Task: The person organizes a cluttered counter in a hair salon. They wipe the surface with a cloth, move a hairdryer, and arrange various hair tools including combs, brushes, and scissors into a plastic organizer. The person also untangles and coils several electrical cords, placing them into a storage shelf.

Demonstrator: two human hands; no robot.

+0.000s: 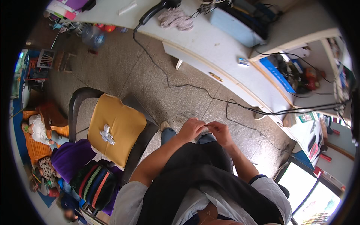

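Note:
My left hand (192, 130) and my right hand (220, 133) meet in front of my waist. Pinched between the fingertips of both is a small dark thing (206, 125), too small to name. Below them hangs the black apron (197, 166) that I wear, and the grey speckled floor (180, 104) lies beyond. To my left stands a chair with a tan seat (118, 126) and a dark curved armrest (73, 112). Several small white boxes (107, 135) rest together on that seat.
A black hair dryer (153, 12) and a crumpled cloth (176, 19) lie on the white counter (202, 36). Its black cord (166, 77) trails through the air or over the floor. Purple fabric (73, 154) is heaped left. A person (38, 129) sits on a wooden bench farther off.

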